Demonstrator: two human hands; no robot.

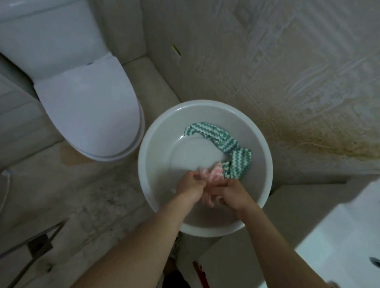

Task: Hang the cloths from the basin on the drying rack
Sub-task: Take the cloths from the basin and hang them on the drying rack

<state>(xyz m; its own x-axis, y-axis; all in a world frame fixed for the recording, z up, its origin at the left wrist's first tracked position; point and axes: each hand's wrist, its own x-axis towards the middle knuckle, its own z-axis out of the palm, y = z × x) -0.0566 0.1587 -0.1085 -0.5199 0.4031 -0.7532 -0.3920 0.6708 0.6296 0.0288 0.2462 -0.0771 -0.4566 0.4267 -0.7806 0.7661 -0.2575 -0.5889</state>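
Note:
A round white basin (pixel 154 142) stands on the bathroom floor against the wall. A green and white zigzag cloth (pixel 226 145) lies along its far right inside. Over the basin's near side, my left hand (pixel 191 185) and my right hand (pixel 232 194) both grip a bunched pink and white cloth (pixel 214 174) between them. Part of that cloth is hidden in my fingers. The drying rack is not in view.
A white toilet (pixel 87 107) with its lid down stands to the left of the basin. A white sink (pixel 344 251) is at the lower right. A tiled wall rises behind the basin. Thin metal bars (pixel 36 243) lie at the lower left.

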